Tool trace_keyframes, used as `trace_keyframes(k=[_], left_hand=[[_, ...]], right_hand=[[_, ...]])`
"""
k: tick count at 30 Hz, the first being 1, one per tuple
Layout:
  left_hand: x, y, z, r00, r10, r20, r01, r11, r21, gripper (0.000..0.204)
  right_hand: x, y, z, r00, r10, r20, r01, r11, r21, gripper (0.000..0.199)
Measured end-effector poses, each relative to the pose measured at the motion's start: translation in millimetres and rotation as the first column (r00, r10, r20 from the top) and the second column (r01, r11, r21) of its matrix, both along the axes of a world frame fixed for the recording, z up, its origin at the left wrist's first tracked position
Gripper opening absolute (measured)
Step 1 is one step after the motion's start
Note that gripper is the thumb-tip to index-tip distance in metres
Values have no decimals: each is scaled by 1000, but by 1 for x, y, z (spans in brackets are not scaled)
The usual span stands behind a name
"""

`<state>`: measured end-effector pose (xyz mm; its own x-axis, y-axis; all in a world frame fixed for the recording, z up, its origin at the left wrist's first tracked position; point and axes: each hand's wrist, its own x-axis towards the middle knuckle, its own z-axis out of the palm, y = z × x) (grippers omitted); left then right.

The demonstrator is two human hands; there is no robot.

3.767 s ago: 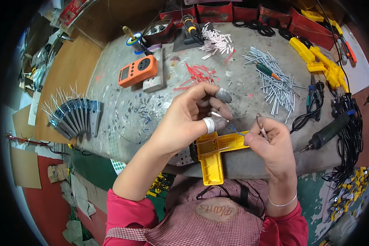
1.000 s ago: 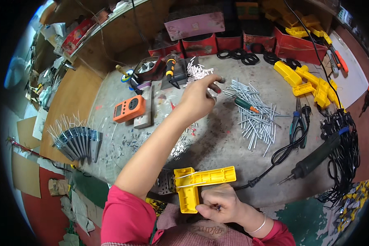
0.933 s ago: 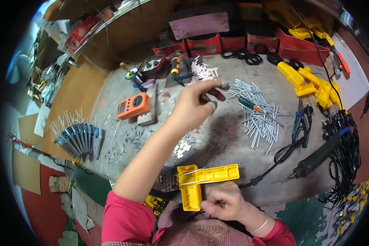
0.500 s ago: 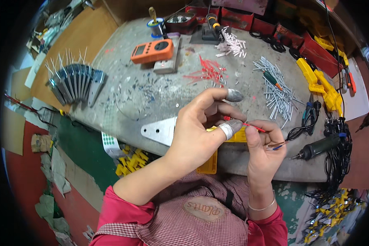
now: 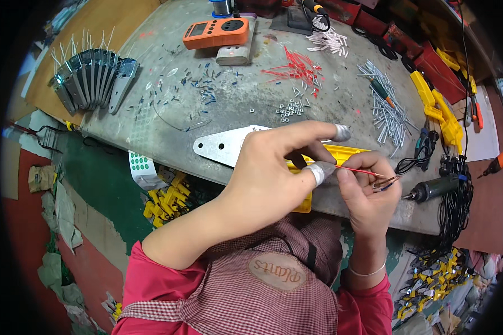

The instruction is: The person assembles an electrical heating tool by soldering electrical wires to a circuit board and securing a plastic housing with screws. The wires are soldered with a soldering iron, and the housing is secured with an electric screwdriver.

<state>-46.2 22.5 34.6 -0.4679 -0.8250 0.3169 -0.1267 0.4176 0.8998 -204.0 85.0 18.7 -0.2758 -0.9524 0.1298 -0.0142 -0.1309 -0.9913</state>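
In front of my chest, both hands work on a thin red wire (image 5: 359, 170). My left hand (image 5: 279, 173) pinches one end between its thumb and a finger; its index finger stretches out above. Grey-white coverings wrap the tips of that thumb and index finger. My right hand (image 5: 369, 198) grips the wire near its other end, with brown and blue wire ends (image 5: 387, 183) sticking out by its fingers. Beneath the hands lies a yellow plastic housing (image 5: 343, 153), partly hidden. A flat metal plate (image 5: 226, 144) with holes reaches under my left hand.
An orange multimeter (image 5: 215, 33) lies at the back. Red leads (image 5: 296, 67), small nuts (image 5: 289, 110) and metal rods (image 5: 391, 114) are heaped across the table. A fan of metal pieces (image 5: 92, 81) stands at left; a dark electric screwdriver (image 5: 436, 188) lies at right.
The tabletop things appear higher in the picture. A red piece that showed by my left fingers is now out of sight. Both hands still hold the wire, slightly further right.
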Motion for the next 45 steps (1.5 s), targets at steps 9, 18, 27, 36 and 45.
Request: trace_keyframes(k=[9, 18, 27, 36, 45], left_hand=[[11, -1, -19, 862, 190, -470, 208, 714, 669, 41], [21, -7, -10, 998, 0, 63, 9, 990, -142, 59], [29, -27, -16, 995, 14, 97, -6, 997, -83, 56], [22, -20, -17, 999, 1, 41, 2, 996, -88, 54], [2, -10, -18, 987, -19, 162, 53, 977, -206, 61]], right_hand=[[-3, 0, -7, 998, 43, 51, -43, 999, 8, 12], [0, -7, 16, 856, 103, -506, -68, 994, 87, 10], [4, -32, -3, 410, 187, -893, -255, 963, 85, 18], [-6, 5, 18, 502, 211, -839, -155, 976, 152, 13], [-6, 2, 10, 560, 18, -828, -142, 987, -75, 18]])
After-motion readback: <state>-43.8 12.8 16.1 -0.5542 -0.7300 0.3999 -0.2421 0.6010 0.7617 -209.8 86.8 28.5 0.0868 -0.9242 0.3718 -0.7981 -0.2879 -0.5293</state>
